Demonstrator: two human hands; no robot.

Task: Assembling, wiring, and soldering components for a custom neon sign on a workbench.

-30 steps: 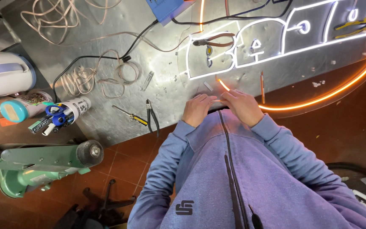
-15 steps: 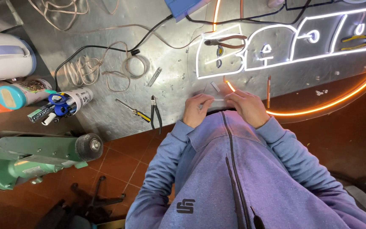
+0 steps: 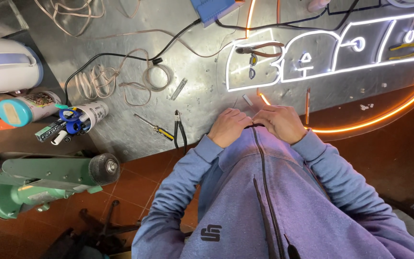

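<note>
My left hand (image 3: 228, 125) and my right hand (image 3: 281, 123) meet knuckle to knuckle at the near edge of the metal worktable (image 3: 202, 103), just above my purple hoodie. The fingers of both hands are curled inward. What they pinch between them is hidden. Just beyond my hands glows the orange neon ring (image 3: 384, 115), and inside it the white-lit letters (image 3: 312, 62) of a neon sign. A small white strip piece (image 3: 247, 100) lies right in front of my hands.
Left of my hands lie black pliers (image 3: 180, 129) and a yellow-handled screwdriver (image 3: 156, 128). Coiled cables (image 3: 135, 81) spread over the table. Red-handled pliers (image 3: 259, 48) rest on the sign. A cup of pens and scissors (image 3: 75, 120) lies at the left edge. A green machine (image 3: 39, 180) stands below it.
The view has shifted slightly. My hands have stayed together at the table edge, curling closer, and the pale piece that showed between them is no longer visible.
</note>
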